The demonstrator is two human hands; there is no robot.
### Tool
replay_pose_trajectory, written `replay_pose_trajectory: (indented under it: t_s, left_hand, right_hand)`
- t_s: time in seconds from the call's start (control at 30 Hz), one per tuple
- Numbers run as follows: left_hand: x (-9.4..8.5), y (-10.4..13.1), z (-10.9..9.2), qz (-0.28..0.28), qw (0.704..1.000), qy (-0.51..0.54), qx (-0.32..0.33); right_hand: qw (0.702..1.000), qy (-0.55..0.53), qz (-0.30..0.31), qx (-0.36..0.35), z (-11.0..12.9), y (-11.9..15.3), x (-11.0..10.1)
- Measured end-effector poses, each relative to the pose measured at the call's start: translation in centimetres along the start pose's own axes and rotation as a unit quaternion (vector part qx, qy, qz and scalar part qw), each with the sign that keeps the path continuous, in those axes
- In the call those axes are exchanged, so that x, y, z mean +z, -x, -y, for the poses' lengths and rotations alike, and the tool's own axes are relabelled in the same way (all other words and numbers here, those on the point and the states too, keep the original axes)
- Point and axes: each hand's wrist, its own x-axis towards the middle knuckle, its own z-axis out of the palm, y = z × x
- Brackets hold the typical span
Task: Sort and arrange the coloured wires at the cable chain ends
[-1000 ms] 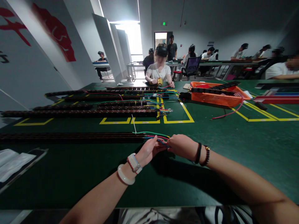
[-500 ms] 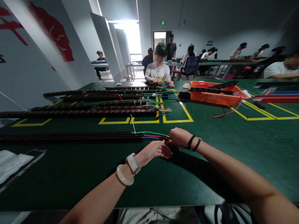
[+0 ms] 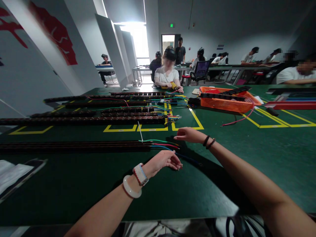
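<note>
A bundle of long dark cable tubes [image 3: 74,146] lies across the green table [image 3: 153,194] from the left. Out of its right end come a green wire [image 3: 163,141], a red wire [image 3: 164,144] and a blue wire [image 3: 189,158]. The blue one runs past my left fingertips, farther right than the others, to a small end fitting. My left hand [image 3: 169,160] is beside it, fingers loosely curved and apart. Just above the wire ends hovers my right hand [image 3: 189,135], its fingers bent and nothing visible in them. A white cable tie [image 3: 140,131] stands up from the bundle.
More dark cable bundles [image 3: 128,119] with coloured wire ends lie farther back, over yellow taped outlines [image 3: 187,128]. An orange basket [image 3: 224,104] holds dark strips. Opposite, a co-worker [image 3: 168,74] handles a yellow tool [image 3: 173,86]. A plastic-covered packet [image 3: 17,174] lies at left.
My right hand has let go of the wire ends and risen slightly up and left. The red, green and blue ends are now uncovered. My left hand has barely moved.
</note>
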Motion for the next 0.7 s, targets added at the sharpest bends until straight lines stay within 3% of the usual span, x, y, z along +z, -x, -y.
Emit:
replay_pose_trajectory:
  t_s: [0.13,0.23,0.4,0.53,0.7]
  left_hand:
    - [0.2,0.1,-0.2,0.000,1.000,-0.005,-0.002]
    - [0.2,0.1,-0.2,0.003,1.000,-0.005,-0.006]
    - [0.2,0.0,-0.1,0.004,1.000,0.002,-0.010]
    - [0.1,0.0,0.0,0.005,1.000,0.014,-0.014]
    - [-0.1,-0.1,0.1,0.011,0.999,0.044,-0.024]
  right_hand:
    - [0.988,-0.145,0.014,-0.050,-0.1,-1.2,2.5]
    - [0.979,-0.188,0.036,-0.067,0.3,-1.7,4.2]
    - [0.986,-0.152,0.045,-0.055,0.3,-2.4,5.5]
    - [0.988,-0.129,0.088,-0.009,0.1,-2.6,5.5]
    - [0.990,-0.103,0.093,-0.018,0.5,-2.3,5.1]
